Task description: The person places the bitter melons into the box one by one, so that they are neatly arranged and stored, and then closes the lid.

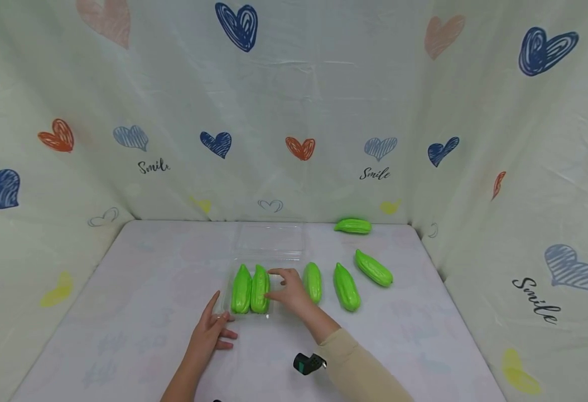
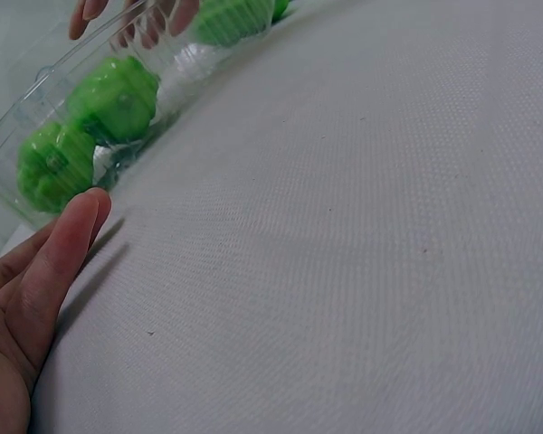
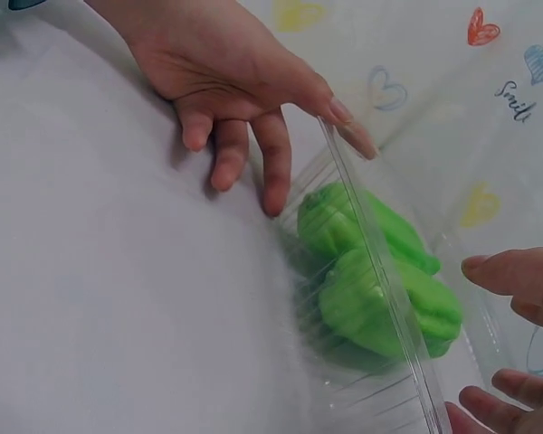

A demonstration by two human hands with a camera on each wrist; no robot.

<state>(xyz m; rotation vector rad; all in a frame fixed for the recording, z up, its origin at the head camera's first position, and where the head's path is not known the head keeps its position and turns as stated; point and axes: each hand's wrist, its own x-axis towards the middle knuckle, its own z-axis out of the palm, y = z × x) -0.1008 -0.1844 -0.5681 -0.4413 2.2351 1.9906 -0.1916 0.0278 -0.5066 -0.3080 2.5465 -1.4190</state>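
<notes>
Two green bitter melons (image 1: 241, 289) lie side by side in the left part of a clear plastic clamshell box (image 3: 407, 348), whose lid (image 1: 270, 237) is folded back. At the box's front left corner is my left hand (image 1: 210, 334), its thumb by the front wall and its forefinger stretched along the side, other fingers loose. My right hand (image 1: 292, 290) hovers over the right part of the box with fingers spread, close to the second bitter melon (image 1: 260, 289). In the right wrist view a gap shows between my right fingertips (image 3: 478, 263) and the bitter melons.
Right of the box lie several more bitter melons: one (image 1: 313, 282) close by, one (image 1: 346, 287) beyond it, a slanted one (image 1: 374, 268), and one (image 1: 353, 225) at the table's back edge. A small black device (image 1: 308, 363) is beside the right sleeve. Heart-printed curtains (image 1: 254, 184) surround the white table.
</notes>
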